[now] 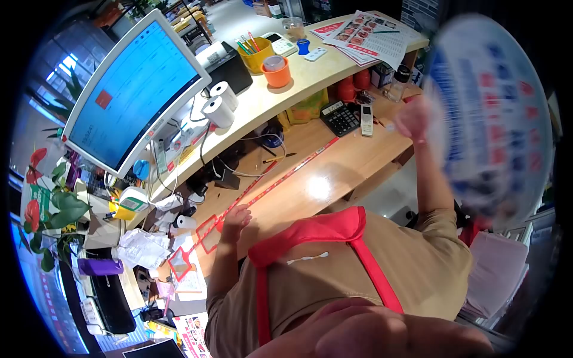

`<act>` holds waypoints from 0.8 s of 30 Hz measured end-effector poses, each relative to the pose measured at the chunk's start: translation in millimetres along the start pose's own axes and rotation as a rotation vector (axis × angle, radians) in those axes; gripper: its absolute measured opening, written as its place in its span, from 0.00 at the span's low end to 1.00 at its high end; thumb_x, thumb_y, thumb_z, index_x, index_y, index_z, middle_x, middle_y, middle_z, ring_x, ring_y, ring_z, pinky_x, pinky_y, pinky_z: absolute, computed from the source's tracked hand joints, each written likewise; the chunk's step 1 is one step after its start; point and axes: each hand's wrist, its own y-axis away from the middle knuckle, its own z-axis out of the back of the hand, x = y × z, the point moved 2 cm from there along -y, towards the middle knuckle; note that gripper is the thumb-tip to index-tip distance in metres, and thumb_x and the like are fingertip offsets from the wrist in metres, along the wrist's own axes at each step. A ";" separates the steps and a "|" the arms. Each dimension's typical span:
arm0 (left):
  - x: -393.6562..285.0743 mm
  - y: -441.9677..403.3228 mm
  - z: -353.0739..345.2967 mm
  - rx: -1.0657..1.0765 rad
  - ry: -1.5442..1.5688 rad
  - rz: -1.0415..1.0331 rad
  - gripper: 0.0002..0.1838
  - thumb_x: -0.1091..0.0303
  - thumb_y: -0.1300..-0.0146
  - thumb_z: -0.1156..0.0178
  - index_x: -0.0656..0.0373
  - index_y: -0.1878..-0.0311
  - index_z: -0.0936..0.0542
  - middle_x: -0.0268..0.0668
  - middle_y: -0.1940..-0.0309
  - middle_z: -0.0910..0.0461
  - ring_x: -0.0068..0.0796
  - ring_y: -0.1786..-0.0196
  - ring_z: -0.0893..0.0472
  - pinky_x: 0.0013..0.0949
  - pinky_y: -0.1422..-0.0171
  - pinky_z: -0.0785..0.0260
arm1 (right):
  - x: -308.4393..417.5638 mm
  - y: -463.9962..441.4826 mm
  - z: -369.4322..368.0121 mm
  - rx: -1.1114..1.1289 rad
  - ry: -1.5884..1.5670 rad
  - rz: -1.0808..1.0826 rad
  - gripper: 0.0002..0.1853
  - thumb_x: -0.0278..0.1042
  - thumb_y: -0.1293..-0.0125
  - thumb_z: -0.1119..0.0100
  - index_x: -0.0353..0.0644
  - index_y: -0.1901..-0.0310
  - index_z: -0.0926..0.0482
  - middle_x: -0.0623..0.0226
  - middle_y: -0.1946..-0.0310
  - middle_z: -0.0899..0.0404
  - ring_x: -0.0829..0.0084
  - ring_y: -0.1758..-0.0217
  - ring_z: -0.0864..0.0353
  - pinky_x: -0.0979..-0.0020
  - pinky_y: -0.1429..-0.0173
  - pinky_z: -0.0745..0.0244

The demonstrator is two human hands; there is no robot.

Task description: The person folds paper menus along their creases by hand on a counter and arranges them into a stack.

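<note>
My left hand [237, 219] is over the wooden desk's near edge at centre-left, its fingers loosely apart and nothing in them. Beside it, a red-edged strip [286, 173] runs diagonally over the desk. My right hand [413, 119] is raised at the right, smeared by motion, its fingers closed at the left edge of a big rounded fan [495, 119]. That fan is whitish and translucent with blurred blue and red print. Its handle cannot be made out.
The wooden desk [319, 170] holds a black calculator [340, 118] and a white handset [366, 119]. On the raised counter stand a monitor [134, 95], paper rolls [218, 111], an orange cup [276, 73] and printed sheets [370, 39]. Potted plants [65, 209] are at left.
</note>
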 end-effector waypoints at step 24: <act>20.3 -73.2 -32.0 0.118 -0.013 0.080 0.16 0.71 0.37 0.47 0.62 0.47 0.28 0.33 0.62 0.24 0.24 0.63 0.23 0.24 0.56 0.30 | -10.4 9.0 37.6 -0.090 -0.567 0.856 0.12 0.41 0.39 0.43 0.41 0.72 0.23 0.73 0.86 0.31 0.81 0.85 0.34 0.77 0.72 0.34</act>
